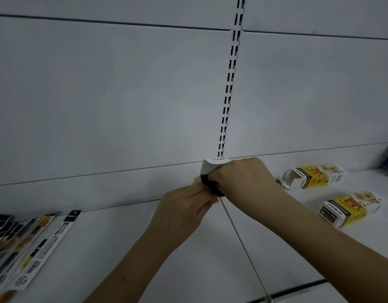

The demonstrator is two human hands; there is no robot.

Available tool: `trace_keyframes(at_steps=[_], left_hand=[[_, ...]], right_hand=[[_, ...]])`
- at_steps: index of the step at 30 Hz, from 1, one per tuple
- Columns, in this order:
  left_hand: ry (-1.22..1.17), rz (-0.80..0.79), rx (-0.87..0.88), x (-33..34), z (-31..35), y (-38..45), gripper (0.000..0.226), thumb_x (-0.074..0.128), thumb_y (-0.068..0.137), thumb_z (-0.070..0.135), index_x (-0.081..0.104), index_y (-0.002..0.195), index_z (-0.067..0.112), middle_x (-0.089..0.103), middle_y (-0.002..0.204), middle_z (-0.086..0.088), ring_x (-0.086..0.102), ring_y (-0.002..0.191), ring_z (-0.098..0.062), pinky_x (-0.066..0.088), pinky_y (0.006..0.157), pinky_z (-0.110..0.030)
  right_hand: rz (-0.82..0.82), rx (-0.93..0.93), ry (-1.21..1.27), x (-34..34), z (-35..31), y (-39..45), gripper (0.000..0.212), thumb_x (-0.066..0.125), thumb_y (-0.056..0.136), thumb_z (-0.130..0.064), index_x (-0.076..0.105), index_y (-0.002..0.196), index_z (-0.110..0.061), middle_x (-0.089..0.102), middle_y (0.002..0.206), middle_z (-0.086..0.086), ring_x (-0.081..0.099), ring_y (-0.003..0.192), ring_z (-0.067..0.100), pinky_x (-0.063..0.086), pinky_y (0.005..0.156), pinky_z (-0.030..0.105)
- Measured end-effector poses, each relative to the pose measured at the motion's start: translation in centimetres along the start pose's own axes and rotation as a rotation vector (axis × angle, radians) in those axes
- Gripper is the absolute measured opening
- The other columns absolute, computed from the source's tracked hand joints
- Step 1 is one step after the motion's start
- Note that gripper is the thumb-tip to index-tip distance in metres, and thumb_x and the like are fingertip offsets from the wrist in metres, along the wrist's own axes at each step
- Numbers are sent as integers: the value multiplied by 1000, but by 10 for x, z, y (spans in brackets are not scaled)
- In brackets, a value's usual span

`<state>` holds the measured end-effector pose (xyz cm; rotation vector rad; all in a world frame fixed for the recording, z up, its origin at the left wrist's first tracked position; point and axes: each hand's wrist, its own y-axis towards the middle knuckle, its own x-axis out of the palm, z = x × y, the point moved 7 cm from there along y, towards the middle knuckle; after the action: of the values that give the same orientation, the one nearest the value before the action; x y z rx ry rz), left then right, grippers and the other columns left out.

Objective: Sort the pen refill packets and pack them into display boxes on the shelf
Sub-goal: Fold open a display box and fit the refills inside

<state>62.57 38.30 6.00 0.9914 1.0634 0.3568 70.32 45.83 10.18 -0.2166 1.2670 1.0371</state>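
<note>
Two hands meet mid-shelf: the left hand (184, 206) and the right hand (241, 178) both curl their fingers around one display box (207, 171), white flap up, dark inside, mostly hidden by the knuckles. Two more yellow-and-white boxes lie on their sides at right, the far box (313, 176) open-ended and the near box (350, 207) closed; their red logos are too blurred to read. Refill packets (42, 248) fan out at lower left on the white shelf (123, 248), cut off by the edge, barcodes visible, lettering illegible.
</note>
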Motion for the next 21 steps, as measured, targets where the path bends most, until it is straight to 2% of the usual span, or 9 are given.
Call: trace_keyframes(at_steps=[2, 4, 6, 9, 13, 15, 16, 18, 21], left_hand=[[-8, 31, -16, -4, 1, -2, 14, 67, 91, 18, 75, 101, 13, 66, 107, 2, 64, 73, -11, 54, 62, -27], [-33, 104, -83, -11, 0, -6, 21, 72, 88, 22, 69, 107, 14, 51, 117, -1, 54, 75, -6, 50, 66, -14], [-118, 174, -246, -15, -14, -15, 49, 83, 75, 28, 56, 114, 18, 40, 122, 0, 50, 86, -5, 45, 75, -7], [-234, -27, -481, 10, -47, -28, 89, 87, 65, 41, 37, 137, 29, 34, 134, 12, 44, 118, -3, 40, 94, -9], [-337, -207, -602, 39, -64, -42, 59, 77, 79, 42, 46, 129, 46, 54, 127, 23, 49, 118, 8, 45, 101, -22], [-376, -185, -614, 40, -65, -44, 50, 77, 81, 40, 49, 120, 52, 59, 118, 27, 54, 111, 10, 47, 95, -17], [-382, -181, -608, 40, -66, -44, 49, 77, 81, 40, 49, 119, 53, 60, 117, 28, 55, 110, 9, 47, 93, -14], [-402, -165, -603, 40, -67, -47, 49, 77, 81, 38, 52, 120, 51, 60, 117, 28, 57, 110, 7, 45, 91, -10], [-462, -126, -617, 41, -70, -50, 48, 78, 81, 33, 59, 124, 36, 63, 118, 23, 59, 111, 1, 47, 92, -13]], right_hand=[[-42, 2, 31, -2, -1, 0, 38, 83, 42, -14, 46, 45, -20, 29, 38, -6, 23, 35, 13, 4, 49, 13], [-16, -33, 58, -6, 1, -4, 6, 72, 76, -26, 68, 74, -30, 58, 57, -5, 48, 49, 15, 19, 44, 20], [-66, -6, 152, -11, 10, -8, 21, 50, 96, -35, 69, 105, -38, 70, 87, -8, 62, 75, 15, 37, 56, 25], [-59, 21, 228, -24, 17, -10, 27, 46, 98, -41, 66, 116, -44, 71, 102, -13, 64, 90, 12, 44, 67, 25], [-87, -16, 148, -22, 11, -7, 23, 51, 96, -36, 67, 112, -41, 71, 95, -11, 64, 84, 13, 39, 63, 25], [-81, -46, 19, -15, 2, -6, 8, 75, 77, -24, 73, 84, -29, 64, 65, -10, 58, 56, 13, 32, 49, 20], [-58, -51, 37, -16, -2, -7, 16, 84, 61, -17, 70, 65, -24, 49, 49, -10, 44, 41, 12, 21, 44, 14], [0, -51, 57, -13, -3, -6, 27, 88, 47, -10, 64, 50, -20, 26, 44, -8, 23, 38, 11, 2, 50, 9], [-23, -93, 44, -16, -6, -3, 19, 87, 58, -23, 68, 59, -22, 42, 47, -5, 38, 39, 13, 15, 44, 12]])
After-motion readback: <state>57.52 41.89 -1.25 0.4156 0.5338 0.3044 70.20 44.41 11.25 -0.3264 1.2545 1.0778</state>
